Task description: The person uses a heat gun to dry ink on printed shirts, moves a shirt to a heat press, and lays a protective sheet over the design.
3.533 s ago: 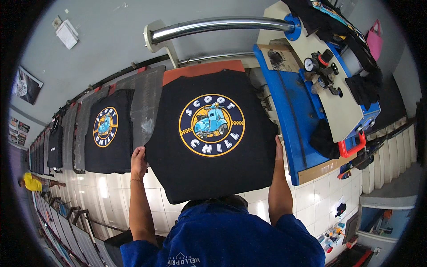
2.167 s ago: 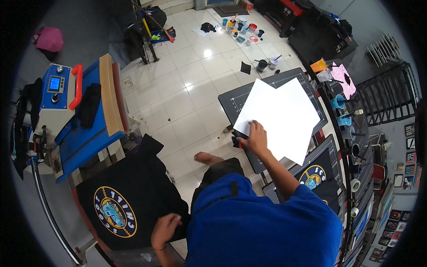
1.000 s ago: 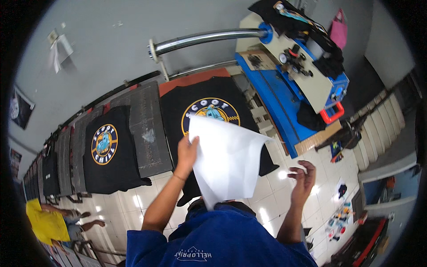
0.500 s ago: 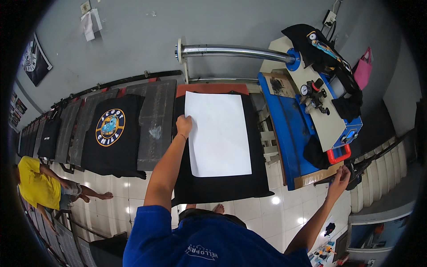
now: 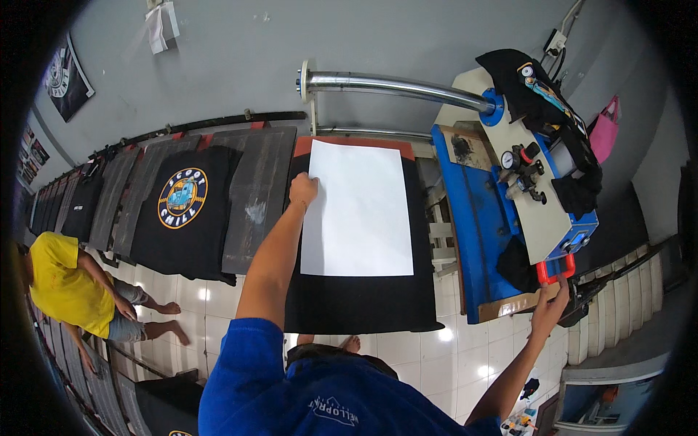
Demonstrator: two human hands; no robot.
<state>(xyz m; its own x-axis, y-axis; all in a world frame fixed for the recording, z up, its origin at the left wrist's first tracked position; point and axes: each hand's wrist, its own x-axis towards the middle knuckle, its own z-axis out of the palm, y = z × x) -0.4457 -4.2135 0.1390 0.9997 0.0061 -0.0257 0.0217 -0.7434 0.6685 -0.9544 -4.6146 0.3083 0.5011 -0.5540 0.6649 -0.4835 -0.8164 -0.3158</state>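
Note:
A white paper sheet (image 5: 358,218) lies over a black T-shirt (image 5: 349,305) spread on the board in front of me. My left hand (image 5: 304,189) pinches the sheet's left edge. Over to the right, my right hand (image 5: 550,309) has its fingers around the lower bar of a red handle (image 5: 556,269). That handle belongs to a cream and blue heat press (image 5: 502,167) with a pressure gauge on it. The press's blue plate section (image 5: 469,218) stands right of the shirt.
To the left, a black T-shirt with a round printed badge (image 5: 183,198) lies on one of several dark boards (image 5: 260,196). A person in a yellow shirt (image 5: 54,276) stands at far left. Thick metal rails (image 5: 392,85) run behind. Black garments (image 5: 534,91) hang over the press.
My right hand has moved up from below onto the red handle. My left hand keeps its hold on the sheet, whose lower edge sits higher over the shirt. The view has shifted slightly.

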